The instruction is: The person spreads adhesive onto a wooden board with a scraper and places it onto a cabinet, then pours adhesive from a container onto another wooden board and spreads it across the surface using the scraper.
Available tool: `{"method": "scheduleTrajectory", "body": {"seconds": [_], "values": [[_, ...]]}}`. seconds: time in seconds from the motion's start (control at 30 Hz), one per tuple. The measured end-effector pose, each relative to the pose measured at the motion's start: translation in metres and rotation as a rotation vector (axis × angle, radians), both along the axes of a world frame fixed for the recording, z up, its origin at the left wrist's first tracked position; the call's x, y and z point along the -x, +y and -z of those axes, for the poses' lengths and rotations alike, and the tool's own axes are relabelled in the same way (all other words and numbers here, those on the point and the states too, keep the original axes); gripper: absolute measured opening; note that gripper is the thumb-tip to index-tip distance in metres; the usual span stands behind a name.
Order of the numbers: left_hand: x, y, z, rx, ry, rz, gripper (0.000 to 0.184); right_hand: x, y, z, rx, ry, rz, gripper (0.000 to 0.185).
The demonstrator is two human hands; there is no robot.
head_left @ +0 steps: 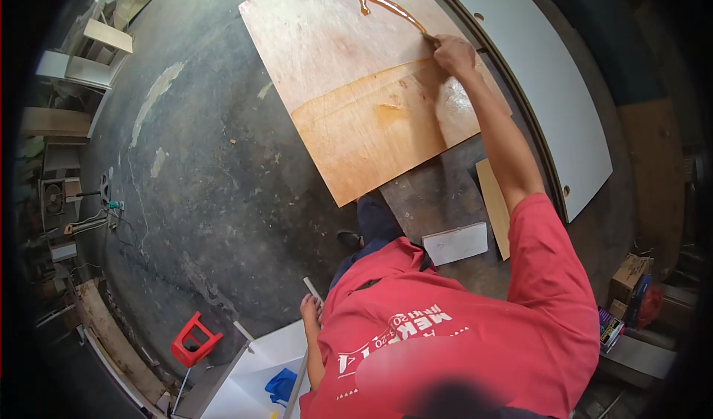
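Observation:
At the top of the view, my right hand (454, 54) is closed around a small flat brown spreader (430, 39), mostly hidden by the fingers. Its tip meets the end of a glossy amber line of glue (394, 8) on a large plywood board (297, 63). The board's near part carries a shiny amber coat, while its far part looks paler and drier. Low by my side, my left hand (310, 311) has its fingers curled at a pale narrow strip (313, 288), which looks like the edge of a panel.
A long white panel (549, 85) lies along the right of the board. Between the board and my body are a white block (454, 245) and a thin wooden strip (493, 204). A red plastic stool (196, 340) and a blue cloth (281, 385) in a white cabinet sit lower left.

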State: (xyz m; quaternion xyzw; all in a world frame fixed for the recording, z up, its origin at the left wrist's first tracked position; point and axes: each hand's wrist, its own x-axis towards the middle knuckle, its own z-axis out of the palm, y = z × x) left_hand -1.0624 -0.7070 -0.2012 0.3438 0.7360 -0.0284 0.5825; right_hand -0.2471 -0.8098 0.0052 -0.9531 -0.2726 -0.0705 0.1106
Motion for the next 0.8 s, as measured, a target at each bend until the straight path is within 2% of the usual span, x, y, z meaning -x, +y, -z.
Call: {"method": "scheduleTrajectory", "body": {"seconds": [0.03, 0.07, 0.1, 0.13, 0.17, 0.2, 0.27, 0.3, 0.37, 0.47, 0.5, 0.57, 0.63, 0.73, 0.8], "values": [[-0.005, 0.006, -0.004, 0.028, 0.037, 0.033, 0.056, 0.020, 0.016, 0.000, 0.063, 0.119, 0.036, 0.035], [-0.011, 0.011, -0.002, 0.028, 0.039, 0.033, 0.056, 0.063, 0.029, -0.025, 0.090, 0.185, -0.013, 0.035], [-0.014, 0.011, 0.000, 0.026, 0.021, 0.058, 0.056, 0.084, 0.036, -0.006, -0.003, 0.107, -0.148, 0.037], [-0.019, 0.013, 0.001, 0.025, 0.001, 0.090, 0.055, 0.116, 0.041, -0.010, -0.055, 0.119, -0.281, 0.037], [-0.028, 0.017, -0.002, 0.065, 0.026, 0.137, 0.054, 0.141, 0.044, -0.015, 0.021, 0.163, -0.388, 0.037], [-0.033, 0.017, -0.003, 0.072, 0.024, 0.144, 0.054, 0.160, 0.040, -0.028, 0.094, 0.231, -0.482, 0.050], [-0.039, 0.021, -0.004, -0.004, -0.038, 0.155, 0.055, 0.179, 0.021, -0.044, 0.243, 0.262, -0.654, 0.046], [-0.042, 0.023, -0.005, -0.013, -0.039, 0.142, 0.057, 0.175, 0.008, -0.041, 0.247, 0.255, -0.648, 0.046], [-0.040, 0.024, -0.007, -0.015, -0.050, 0.133, 0.058, 0.159, -0.038, -0.026, 0.042, 0.094, -0.768, 0.044], [-0.028, 0.013, -0.002, -0.028, -0.054, 0.109, 0.058, 0.120, -0.090, -0.023, 0.037, 0.082, -0.724, 0.041], [-0.022, 0.008, 0.002, -0.025, -0.045, 0.104, 0.052, 0.118, -0.104, -0.027, 0.042, 0.084, -0.724, 0.041], [-0.004, 0.003, 0.016, -0.017, -0.037, 0.110, 0.048, 0.123, -0.129, -0.035, 0.124, 0.140, -0.597, 0.041], [0.022, -0.001, 0.038, -0.006, -0.043, 0.348, 0.054, 0.136, -0.147, -0.036, 0.136, 0.160, -0.554, 0.042], [0.041, -0.011, 0.056, -0.079, 0.048, 0.510, 0.052, 0.156, -0.162, -0.040, 0.149, 0.196, -0.489, 0.044], [0.051, -0.014, 0.066, -0.099, 0.033, 0.516, 0.051, 0.169, -0.167, -0.045, 0.163, 0.197, -0.449, 0.045]]}}
